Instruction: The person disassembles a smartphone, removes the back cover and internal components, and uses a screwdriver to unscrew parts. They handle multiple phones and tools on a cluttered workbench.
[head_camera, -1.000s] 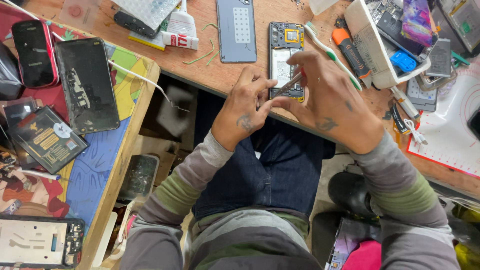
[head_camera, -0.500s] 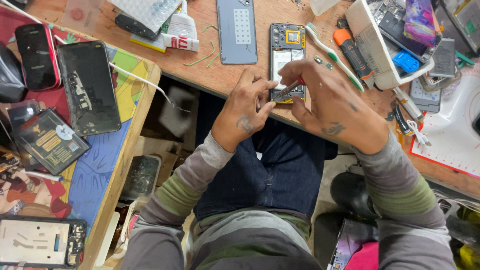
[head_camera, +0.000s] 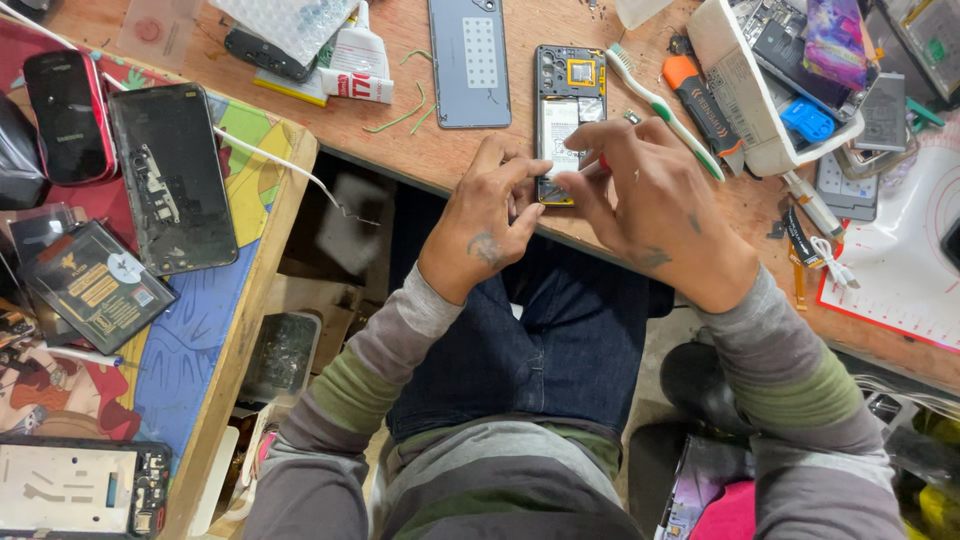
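**Both hands on an opened phone at a cluttered wooden bench**

Wooden benchtop (head_camera: 420, 150) runs across the view, littered with phone parts. At far left, on a colourful printed mat (head_camera: 215, 340), lie a red-edged phone (head_camera: 62, 115) and a black phone back panel (head_camera: 172, 178). Further right sit a white glue tube (head_camera: 360, 65) and a grey-blue rear cover (head_camera: 469, 62). The left hand (head_camera: 485, 225) curls its fingertips against the lower edge of the opened black phone with exposed battery and boards (head_camera: 567, 95), which lies flat near the bench's front edge. The right hand (head_camera: 660, 215) bends over that same end, fingertips pressed together on it; what they pinch is hidden. A white-and-green toothbrush (head_camera: 665, 108) lies just right, beside a white parts tray (head_camera: 760, 110).
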